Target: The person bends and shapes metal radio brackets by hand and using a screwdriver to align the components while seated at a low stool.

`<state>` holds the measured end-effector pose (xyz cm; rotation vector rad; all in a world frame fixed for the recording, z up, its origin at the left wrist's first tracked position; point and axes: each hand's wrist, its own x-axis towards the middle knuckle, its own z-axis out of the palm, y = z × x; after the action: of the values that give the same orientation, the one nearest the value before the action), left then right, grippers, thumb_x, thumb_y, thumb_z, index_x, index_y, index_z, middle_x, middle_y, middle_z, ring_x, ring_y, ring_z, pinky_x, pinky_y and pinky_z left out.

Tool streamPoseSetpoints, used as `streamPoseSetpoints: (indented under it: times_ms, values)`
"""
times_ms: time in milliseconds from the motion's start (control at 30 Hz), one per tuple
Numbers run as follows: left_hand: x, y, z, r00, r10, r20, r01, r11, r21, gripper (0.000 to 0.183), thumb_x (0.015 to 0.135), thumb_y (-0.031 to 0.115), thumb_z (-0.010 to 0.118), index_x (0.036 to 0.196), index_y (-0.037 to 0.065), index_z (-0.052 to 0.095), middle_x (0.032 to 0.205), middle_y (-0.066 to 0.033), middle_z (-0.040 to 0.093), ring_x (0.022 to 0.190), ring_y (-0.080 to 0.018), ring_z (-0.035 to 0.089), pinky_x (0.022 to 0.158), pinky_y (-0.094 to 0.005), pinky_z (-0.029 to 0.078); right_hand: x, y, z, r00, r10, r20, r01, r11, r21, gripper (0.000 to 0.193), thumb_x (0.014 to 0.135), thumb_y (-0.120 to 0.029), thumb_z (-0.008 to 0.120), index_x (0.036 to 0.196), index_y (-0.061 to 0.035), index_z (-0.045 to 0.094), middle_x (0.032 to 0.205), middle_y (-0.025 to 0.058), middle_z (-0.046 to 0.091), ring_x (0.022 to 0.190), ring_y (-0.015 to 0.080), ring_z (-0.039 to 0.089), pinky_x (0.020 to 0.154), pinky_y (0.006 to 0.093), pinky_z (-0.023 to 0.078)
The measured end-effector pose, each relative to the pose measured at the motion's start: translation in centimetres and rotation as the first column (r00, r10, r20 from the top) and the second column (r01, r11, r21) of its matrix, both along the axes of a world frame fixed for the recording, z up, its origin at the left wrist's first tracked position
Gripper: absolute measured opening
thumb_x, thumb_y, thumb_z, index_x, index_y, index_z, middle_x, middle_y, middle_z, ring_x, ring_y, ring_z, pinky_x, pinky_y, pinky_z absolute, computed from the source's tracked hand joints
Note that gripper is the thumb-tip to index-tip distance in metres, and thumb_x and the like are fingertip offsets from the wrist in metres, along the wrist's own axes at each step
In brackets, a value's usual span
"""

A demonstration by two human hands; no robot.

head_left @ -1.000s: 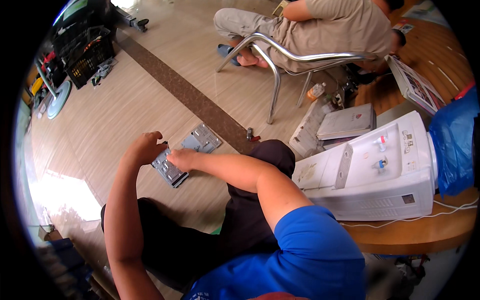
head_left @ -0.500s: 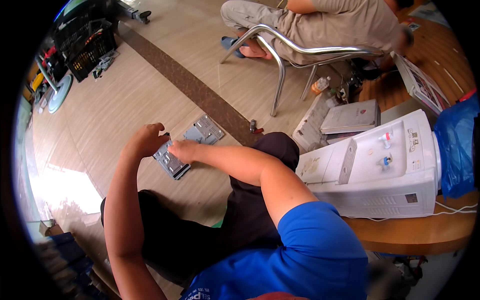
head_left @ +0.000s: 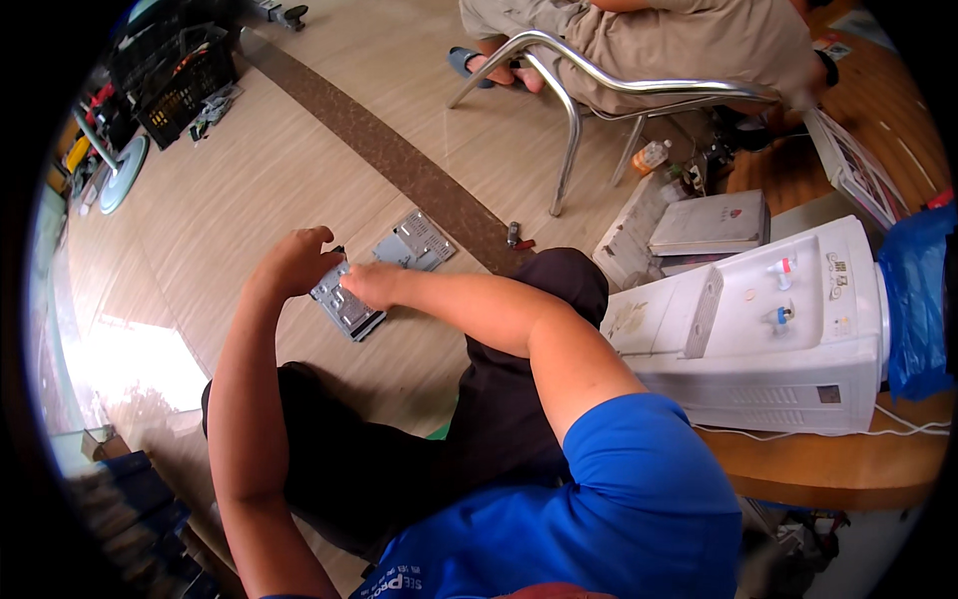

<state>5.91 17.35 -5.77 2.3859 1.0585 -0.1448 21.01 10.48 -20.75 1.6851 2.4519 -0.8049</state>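
Observation:
A flat grey metal device with slotted plating lies on the floor in front of me, tilted in the view. My left hand arches over its far left corner, fingers bent. A small dark object shows at those fingertips, too little of it to name. Closed, my right hand rests at the device's far right edge. Its fingertips meet the top face, and whatever they pinch is hidden. Just beyond lies a second grey metal piece, flat with a perforated part, touched by neither hand.
A white water dispenser lies at my right, beside a box-like white item. Ahead, a person sits on a metal-framed chair. A small dark and red item is on the floor. Black crates stand far left.
The view has shifted slightly, so the surroundings sit a little higher and further right. Both hands stay at the device, with only slight finger movement. The seated person's feet have shifted.

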Motion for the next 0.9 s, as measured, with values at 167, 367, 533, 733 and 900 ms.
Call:
streamPoseSetpoints:
  times_ms: [167,367,533,733,900]
  values:
    - [0.4,0.4,-0.4,0.999,-0.015,0.041,0.015,1.000,-0.003,0.039,0.086,0.033,0.066,0.109,0.002,0.067,0.100,-0.0224,0.069,0.096,-0.0400,0.066,0.081,-0.0471,0.052,1.4,0.9,-3.1,0.990,0.081,-0.113,-0.065,0.988,0.140,0.014,0.087,-0.009,0.050,0.099,-0.0025,0.054,0.100,0.0244,0.062,0.098,0.0433,0.062,0.082,0.0505,0.051]
    - [0.5,0.5,-0.5,0.997,-0.071,-0.008,0.071,0.997,0.009,0.042,0.089,0.032,0.064,0.118,0.001,0.063,0.109,-0.0233,0.068,0.104,-0.0393,0.064,0.088,-0.0465,0.050,1.9,-0.2,-2.0,0.995,0.039,-0.096,-0.027,0.992,0.122,0.021,0.089,-0.007,0.047,0.109,-0.0052,0.053,0.105,0.0230,0.061,0.101,0.0439,0.060,0.084,0.0507,0.050]
    - [-0.6,0.7,-0.7,0.999,-0.041,-0.036,0.041,0.999,0.009,0.043,0.090,0.034,0.065,0.116,0.001,0.064,0.110,-0.0209,0.068,0.105,-0.0389,0.063,0.087,-0.0465,0.050,0.8,-0.2,-1.8,0.994,-0.011,-0.110,0.025,0.992,0.126,0.029,0.091,-0.008,0.047,0.119,-0.0058,0.054,0.113,0.0201,0.061,0.106,0.0409,0.059,0.089,0.0481,0.049]
    - [-0.7,0.5,-0.3,0.999,-0.013,-0.033,0.013,1.000,0.002,0.041,0.089,0.037,0.066,0.110,0.001,0.067,0.107,-0.0202,0.068,0.102,-0.0380,0.064,0.084,-0.0468,0.051,0.6,0.8,-1.1,0.974,0.030,-0.226,0.014,0.982,0.189,0.025,0.086,-0.004,0.054,0.112,-0.0028,0.054,0.106,0.0232,0.063,0.103,0.0414,0.060,0.087,0.0486,0.049]
    - [-0.1,0.5,0.4,0.997,-0.022,-0.069,0.020,1.000,-0.019,0.038,0.090,0.037,0.066,0.102,0.001,0.068,0.102,-0.0193,0.069,0.098,-0.0374,0.066,0.081,-0.0470,0.052,-0.3,1.2,-0.7,0.954,0.047,-0.296,0.020,0.976,0.219,0.021,0.086,-0.005,0.060,0.107,-0.0020,0.059,0.101,0.0225,0.066,0.098,0.0395,0.062,0.084,0.0467,0.050]
